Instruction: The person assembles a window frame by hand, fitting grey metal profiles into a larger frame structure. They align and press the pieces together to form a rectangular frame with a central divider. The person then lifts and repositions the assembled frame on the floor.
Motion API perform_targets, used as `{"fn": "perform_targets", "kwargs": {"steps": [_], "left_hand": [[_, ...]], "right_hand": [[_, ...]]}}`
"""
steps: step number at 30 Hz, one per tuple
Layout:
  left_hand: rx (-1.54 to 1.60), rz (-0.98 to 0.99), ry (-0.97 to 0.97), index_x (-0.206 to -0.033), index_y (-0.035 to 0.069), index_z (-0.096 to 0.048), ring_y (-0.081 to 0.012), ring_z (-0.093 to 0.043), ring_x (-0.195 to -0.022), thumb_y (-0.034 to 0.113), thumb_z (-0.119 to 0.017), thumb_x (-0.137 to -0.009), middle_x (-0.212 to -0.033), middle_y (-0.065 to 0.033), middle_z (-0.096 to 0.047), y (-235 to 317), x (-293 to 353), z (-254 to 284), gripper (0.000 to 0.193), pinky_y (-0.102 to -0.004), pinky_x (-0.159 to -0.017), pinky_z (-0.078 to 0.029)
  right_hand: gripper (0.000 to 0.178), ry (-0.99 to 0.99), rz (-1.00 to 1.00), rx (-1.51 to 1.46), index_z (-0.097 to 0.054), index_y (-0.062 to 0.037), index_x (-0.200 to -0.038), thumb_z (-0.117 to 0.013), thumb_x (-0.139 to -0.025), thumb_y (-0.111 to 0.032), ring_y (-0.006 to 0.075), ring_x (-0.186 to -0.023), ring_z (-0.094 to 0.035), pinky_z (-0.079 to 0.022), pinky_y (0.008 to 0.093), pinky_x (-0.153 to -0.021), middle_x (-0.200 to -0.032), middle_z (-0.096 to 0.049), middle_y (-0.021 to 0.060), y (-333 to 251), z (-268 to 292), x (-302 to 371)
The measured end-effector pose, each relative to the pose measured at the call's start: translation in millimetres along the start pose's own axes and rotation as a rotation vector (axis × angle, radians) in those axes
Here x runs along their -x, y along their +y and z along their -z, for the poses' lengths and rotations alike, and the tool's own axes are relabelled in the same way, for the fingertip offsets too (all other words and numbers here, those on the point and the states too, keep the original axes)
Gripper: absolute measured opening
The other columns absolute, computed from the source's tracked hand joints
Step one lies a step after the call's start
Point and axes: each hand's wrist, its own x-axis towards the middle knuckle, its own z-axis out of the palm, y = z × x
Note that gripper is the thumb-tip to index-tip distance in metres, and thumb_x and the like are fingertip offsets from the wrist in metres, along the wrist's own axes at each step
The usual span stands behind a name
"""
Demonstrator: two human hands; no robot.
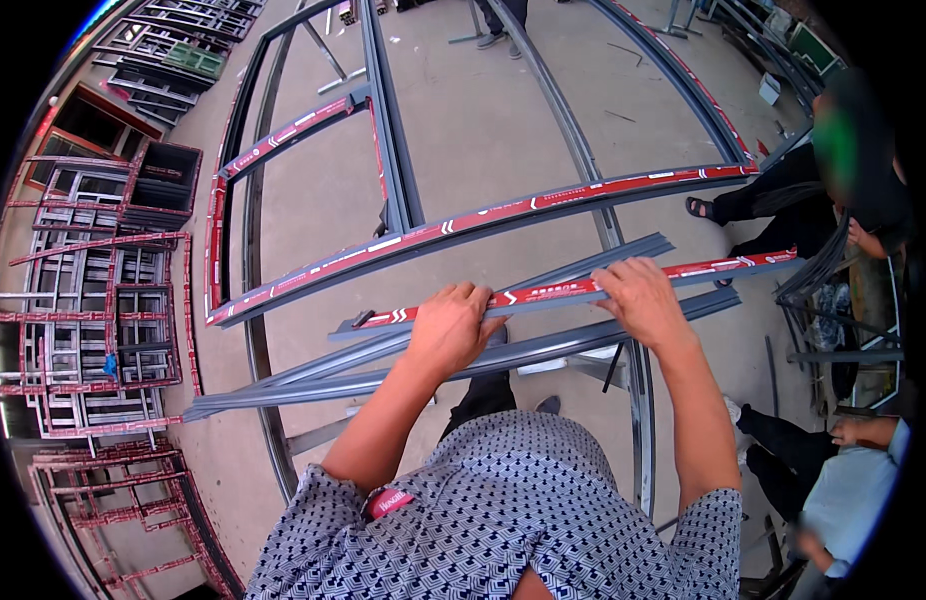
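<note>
My left hand (450,328) and my right hand (645,304) are both closed over a long grey metal profile with red film (548,294), held crosswise before me. The left grips it left of its middle, the right farther along. A small dark piece (362,318) sits near its left end. Beneath and nearer me lie loose grey profiles (543,348), crossing at a slant. Beyond them is a large grey window frame (403,238) with red film along its edges, divided by an upright bar (388,120). My thumbs and the profile's underside are mostly hidden.
Steel support rails (638,430) run under the profiles and frame. Stacked frames (103,300) stand along the left. At right, a person in dark clothes (783,190) stands near a bundle of dark strips (813,270); another person in a pale shirt (848,490) is nearer. Someone's legs show at the top.
</note>
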Motion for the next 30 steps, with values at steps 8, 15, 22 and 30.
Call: {"fn": "perform_targets", "kwargs": {"steps": [8,15,22,30], "left_hand": [[0.028,-0.141,0.166,-0.12,0.004,-0.072,-0.0351,-0.07,-0.102,0.035,-0.079,-0.096,-0.106,-0.0139,-0.072,-58,-113,-8,0.04,-0.0477,-0.087,-0.059],[0.011,-0.03,0.081,-0.124,0.006,-0.074,-0.0354,-0.07,-0.103,0.031,-0.077,-0.099,-0.108,-0.0139,-0.073,-74,-165,-3,0.035,-0.0475,-0.089,-0.059],[0.002,0.065,-0.048,-0.127,0.007,-0.074,-0.0382,-0.07,-0.109,0.034,-0.069,-0.106,-0.11,-0.016,-0.073,-65,-190,-20,0.035,-0.0484,-0.092,-0.057],[0.035,0.101,-0.111,-0.128,0.008,-0.075,-0.0406,-0.07,-0.109,0.036,-0.067,-0.108,-0.112,-0.0178,-0.073,-59,-207,-26,0.036,-0.0494,-0.091,-0.057]], "right_hand": [[0.042,-0.012,-0.078,0.099,-0.074,-0.01,-0.127,-0.087,-0.087,-0.015,0.0331,-0.119,-0.066,-0.051,0.0463,-0.107,-0.118,-0.074,0.0101,88,1,-88],[0.032,-0.06,-0.095,0.016,-0.075,-0.0136,-0.12,-0.082,-0.093,-0.028,0.0291,-0.116,-0.068,-0.049,0.0464,-0.105,-0.11,-0.074,0.0062,147,-39,-144],[0.031,-0.193,-0.128,-0.137,-0.077,-0.0137,-0.11,-0.079,-0.098,-0.042,0.0292,-0.116,-0.068,-0.049,0.0465,-0.102,-0.105,-0.074,0.0069,190,-67,-160],[0.033,-0.251,-0.143,-0.194,-0.078,-0.0131,-0.109,-0.079,-0.097,-0.043,0.0342,-0.114,-0.071,-0.053,0.0506,-0.098,-0.107,-0.077,0.0102,210,-74,-160]]}}
